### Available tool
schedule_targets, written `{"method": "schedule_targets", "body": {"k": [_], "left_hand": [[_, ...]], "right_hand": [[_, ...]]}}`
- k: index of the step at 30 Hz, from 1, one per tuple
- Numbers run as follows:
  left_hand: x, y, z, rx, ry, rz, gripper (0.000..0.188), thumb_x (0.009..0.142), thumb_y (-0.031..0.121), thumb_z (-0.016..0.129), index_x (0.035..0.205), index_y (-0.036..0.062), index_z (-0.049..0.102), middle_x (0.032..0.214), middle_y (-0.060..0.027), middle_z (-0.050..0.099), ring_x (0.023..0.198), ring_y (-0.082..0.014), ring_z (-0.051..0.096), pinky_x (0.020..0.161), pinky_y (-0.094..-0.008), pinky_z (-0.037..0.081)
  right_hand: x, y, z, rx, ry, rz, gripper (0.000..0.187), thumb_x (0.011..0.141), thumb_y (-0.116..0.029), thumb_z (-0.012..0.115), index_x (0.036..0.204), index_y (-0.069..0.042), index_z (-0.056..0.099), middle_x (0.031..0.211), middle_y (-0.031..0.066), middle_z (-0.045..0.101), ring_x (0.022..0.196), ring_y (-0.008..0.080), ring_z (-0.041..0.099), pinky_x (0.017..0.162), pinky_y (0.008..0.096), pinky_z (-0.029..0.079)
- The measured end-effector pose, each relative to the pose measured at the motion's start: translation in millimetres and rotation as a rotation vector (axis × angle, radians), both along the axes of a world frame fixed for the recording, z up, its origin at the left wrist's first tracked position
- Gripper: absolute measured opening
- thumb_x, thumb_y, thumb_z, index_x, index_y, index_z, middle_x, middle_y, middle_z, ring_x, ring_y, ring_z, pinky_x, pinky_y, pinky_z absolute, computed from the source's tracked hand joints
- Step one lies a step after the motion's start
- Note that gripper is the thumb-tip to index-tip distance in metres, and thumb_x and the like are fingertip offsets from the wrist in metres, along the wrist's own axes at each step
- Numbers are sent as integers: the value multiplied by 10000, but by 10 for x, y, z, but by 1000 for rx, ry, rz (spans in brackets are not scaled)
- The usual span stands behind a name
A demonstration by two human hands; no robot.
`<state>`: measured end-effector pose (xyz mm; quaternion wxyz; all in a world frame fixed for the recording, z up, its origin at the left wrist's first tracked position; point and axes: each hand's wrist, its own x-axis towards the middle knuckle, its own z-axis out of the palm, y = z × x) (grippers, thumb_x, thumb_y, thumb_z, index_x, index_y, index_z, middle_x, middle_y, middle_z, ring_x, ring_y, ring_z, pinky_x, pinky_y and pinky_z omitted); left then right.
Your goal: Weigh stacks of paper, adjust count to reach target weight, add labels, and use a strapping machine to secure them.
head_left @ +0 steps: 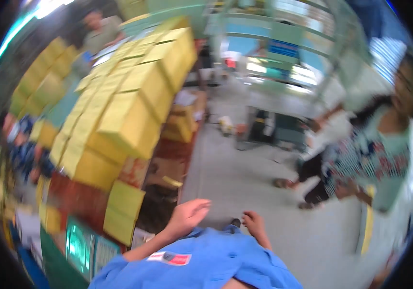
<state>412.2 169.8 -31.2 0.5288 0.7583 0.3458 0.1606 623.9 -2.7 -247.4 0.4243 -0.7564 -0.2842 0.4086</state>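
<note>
My left hand is raised in front of my blue shirt, its fingers loosely stretched toward the right. It holds nothing and is nearest to the side of a red-brown table. Lower and farther right, my right hand hangs over the grey floor with its fingers apart and nothing in it. Yellow boxes are stacked in rows on the table, out of reach of both hands. One yellow box sits alone by the table's near edge.
A person in a patterned top stands at the right. Another person is at the left behind the table, and one more is at the far end. A grey workbench stands ahead. The grey floor runs between.
</note>
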Motion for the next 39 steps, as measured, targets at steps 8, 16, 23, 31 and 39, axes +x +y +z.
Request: {"method": "schedule_targets", "body": {"k": [8,16,23,31,39], "left_hand": [[914,128,-42,40,41,48,250,902,155,609,1073,-18,663,1019,-135,700,912,-205,667,832,-312,516],[1760,1413,-636,-156,132,101,241,907,73,588,1121,-29,630,977,-46,659,862,-105,606,752,-259,495],[3522,2544,-1219,345,304,-444,388,840,176,649,1175,-12,589,1252,-190,573,1056,-319,606,901,-377,484],[6304,2747,-1701,716,234,-751,545,857,244,652,1329,27,486,1432,-238,407,1329,-392,385,1093,-445,338],[7121,2439,-2194,1046,221,-769,657,891,378,547,1437,54,380,1512,-228,302,1397,-407,279,1139,-581,173]], "right_hand": [[1051,-22,266,19,297,-174,286,880,-148,606,1108,19,650,924,123,691,738,167,674,645,280,549],[1732,890,200,58,414,-281,279,904,-146,578,1134,0,639,939,79,686,750,141,655,665,275,534],[2668,1351,-193,123,469,-549,267,903,-172,568,1115,-21,625,909,63,677,718,131,652,622,268,519],[3630,1280,-409,234,646,-1005,261,932,-185,554,1113,-9,620,939,94,663,753,149,654,648,264,524],[5415,980,-1507,296,865,-1157,237,917,-132,536,1120,-51,627,792,67,640,648,172,641,567,281,507]]}}
